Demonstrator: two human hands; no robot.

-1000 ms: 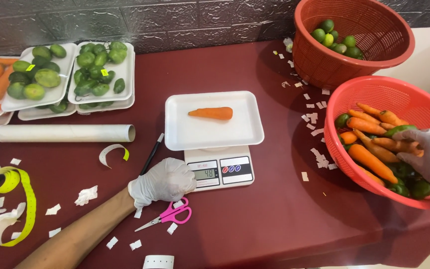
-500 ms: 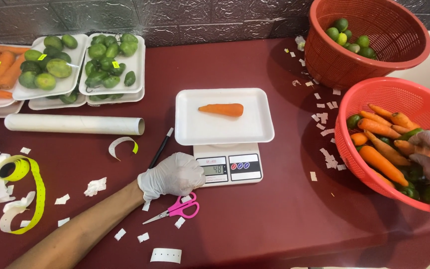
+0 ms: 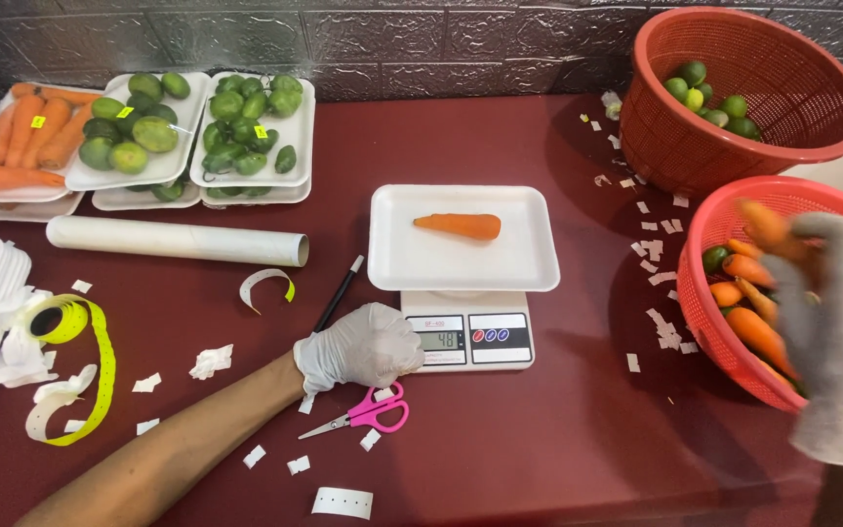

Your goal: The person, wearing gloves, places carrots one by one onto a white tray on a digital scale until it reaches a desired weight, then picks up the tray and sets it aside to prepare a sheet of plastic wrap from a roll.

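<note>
Gloves covered both our hands: the left hand [image 3: 361, 348] rested as a loose fist, holding nothing, against the front corner of the kitchen scale [image 3: 467, 337], just above the pink scissors [image 3: 368, 414]. Our right hand [image 3: 836, 332], a second earlier buried in the near red basket [image 3: 709, 283], had lifted out blurred, fingers closed around a carrot [image 3: 768, 226]. Farther back, one carrot on the tray [image 3: 458, 225] lay on the white foam tray [image 3: 397, 263] atop the scale, so a second looked about to join it.

Both hands [image 3: 361, 347] wear thin white gloves, forearms left bare
</note>
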